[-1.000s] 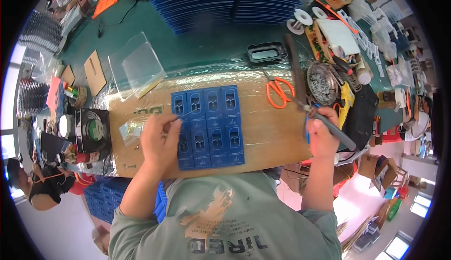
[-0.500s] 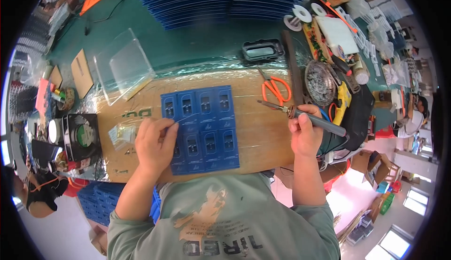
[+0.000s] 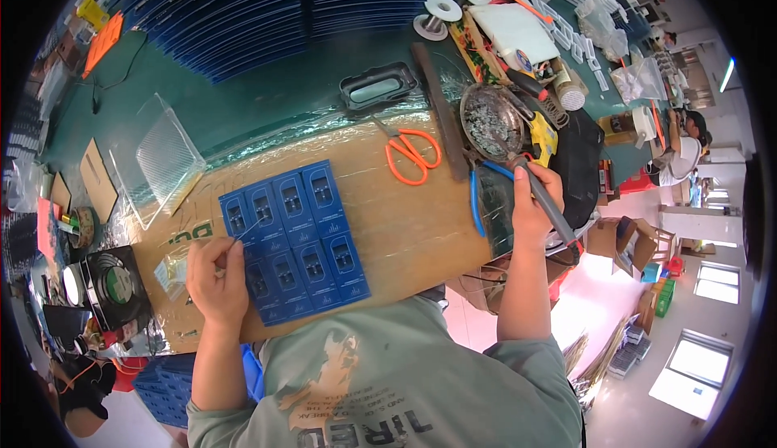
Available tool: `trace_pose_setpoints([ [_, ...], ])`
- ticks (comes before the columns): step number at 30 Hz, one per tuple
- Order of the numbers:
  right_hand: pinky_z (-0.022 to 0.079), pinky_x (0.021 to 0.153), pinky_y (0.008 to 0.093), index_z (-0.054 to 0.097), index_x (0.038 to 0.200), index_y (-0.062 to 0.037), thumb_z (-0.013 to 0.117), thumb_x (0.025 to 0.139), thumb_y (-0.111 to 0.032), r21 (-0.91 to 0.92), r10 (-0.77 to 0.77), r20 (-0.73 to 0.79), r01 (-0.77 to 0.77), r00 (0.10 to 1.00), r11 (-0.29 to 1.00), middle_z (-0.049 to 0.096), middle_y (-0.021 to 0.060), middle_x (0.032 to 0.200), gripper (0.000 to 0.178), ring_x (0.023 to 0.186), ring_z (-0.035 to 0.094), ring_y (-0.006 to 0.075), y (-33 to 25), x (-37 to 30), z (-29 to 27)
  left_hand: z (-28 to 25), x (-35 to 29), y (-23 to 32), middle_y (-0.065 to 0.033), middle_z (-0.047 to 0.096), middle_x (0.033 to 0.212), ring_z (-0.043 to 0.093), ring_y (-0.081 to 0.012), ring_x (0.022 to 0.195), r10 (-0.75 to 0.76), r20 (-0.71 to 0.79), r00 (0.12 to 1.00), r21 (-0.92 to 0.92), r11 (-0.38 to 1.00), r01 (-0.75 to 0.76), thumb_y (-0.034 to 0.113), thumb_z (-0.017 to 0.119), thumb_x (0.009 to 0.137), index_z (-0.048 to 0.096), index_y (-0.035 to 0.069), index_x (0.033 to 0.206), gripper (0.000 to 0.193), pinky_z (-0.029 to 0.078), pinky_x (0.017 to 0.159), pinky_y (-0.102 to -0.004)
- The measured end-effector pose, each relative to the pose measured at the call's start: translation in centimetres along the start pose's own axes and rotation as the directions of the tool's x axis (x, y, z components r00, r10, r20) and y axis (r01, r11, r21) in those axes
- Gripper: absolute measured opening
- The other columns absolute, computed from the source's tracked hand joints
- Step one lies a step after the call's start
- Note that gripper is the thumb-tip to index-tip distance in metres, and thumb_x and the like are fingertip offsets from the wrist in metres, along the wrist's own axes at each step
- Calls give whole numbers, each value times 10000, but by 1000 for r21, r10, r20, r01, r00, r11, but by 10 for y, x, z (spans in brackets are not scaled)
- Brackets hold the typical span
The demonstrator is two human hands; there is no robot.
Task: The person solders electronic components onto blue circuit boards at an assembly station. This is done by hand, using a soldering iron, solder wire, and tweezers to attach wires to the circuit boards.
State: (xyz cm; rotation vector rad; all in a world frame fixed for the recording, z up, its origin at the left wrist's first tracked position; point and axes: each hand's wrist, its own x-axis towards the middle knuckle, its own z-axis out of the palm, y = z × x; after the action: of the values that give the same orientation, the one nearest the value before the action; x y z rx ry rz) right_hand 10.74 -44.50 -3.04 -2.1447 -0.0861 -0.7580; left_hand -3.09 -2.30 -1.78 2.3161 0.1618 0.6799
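My right hand (image 3: pixel 534 209) is closed around the grey handle of a soldering iron (image 3: pixel 551 205). Its front end reaches the near edge of a round metal bowl (image 3: pixel 492 118) holding silvery, crumbly material; the exact tip is hard to make out. Thumb and fingers of my left hand (image 3: pixel 217 282) pinch a thin strand of solder wire (image 3: pixel 257 227), which extends over the upper left part of a blue circuit board panel (image 3: pixel 301 225). The panel lies flat on the brown work board, divided into several units with small dark parts in outlined windows.
Orange-handled cutters (image 3: pixel 413 157) and a blue-handled tool (image 3: pixel 476 201) lie beside a dark bar (image 3: pixel 439 108). Beyond are a black tray (image 3: pixel 377 88), wire spools (image 3: pixel 443 8) and stacked blue panels (image 3: pixel 243 19). A fan (image 3: pixel 113 286) stands at left, near a clear plastic lid (image 3: pixel 158 161).
The soldering iron has gone from pointing toward the panel to the metal bowl. My left hand still pinches the wire over the panel. The whole view has turned and shifted rightward.
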Motion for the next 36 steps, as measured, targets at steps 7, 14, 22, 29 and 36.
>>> trace_pose_setpoints([
  [7,545,729,266,665,998,16,796,844,-59,11,14,-34,-14,999,1000,710,100,903,216,792,671,137,-1,-3,8,-2,-2,1,-67,588,780,516,-155,615,-9,12,1000,19,1000,9,-45,722,834,638,26,913,135,414,577,-278],
  [14,541,737,260,665,1002,13,796,845,-63,7,13,-39,-13,999,1000,703,97,925,218,807,665,137,-2,-7,7,-2,-2,1,-66,589,772,512,-154,617,-10,12,1000,6,1000,10,-44,720,836,638,25,908,129,414,580,-279],
  [22,528,727,286,657,1000,-4,790,823,-37,27,-62,55,60,997,998,692,102,921,224,803,650,180,8,-5,5,-3,-3,1,-60,603,783,506,-151,612,-14,10,1000,30,999,14,-29,721,844,635,27,903,118,410,578,-279],
  [29,519,725,238,624,1038,9,736,870,10,-34,-158,124,164,980,986,688,85,950,202,817,639,116,14,-3,1,-2,-4,-1,-62,608,785,506,-155,612,-23,6,1000,21,1000,23,-26,723,842,635,27,902,119,413,581,-281],
  [36,528,700,291,654,979,-7,784,814,-31,55,-85,123,78,989,995,690,107,899,211,781,660,196,3,-2,6,-2,-3,0,-63,610,785,513,-157,617,-21,5,1000,33,999,21,-31,723,838,638,25,905,122,417,585,-282],
])
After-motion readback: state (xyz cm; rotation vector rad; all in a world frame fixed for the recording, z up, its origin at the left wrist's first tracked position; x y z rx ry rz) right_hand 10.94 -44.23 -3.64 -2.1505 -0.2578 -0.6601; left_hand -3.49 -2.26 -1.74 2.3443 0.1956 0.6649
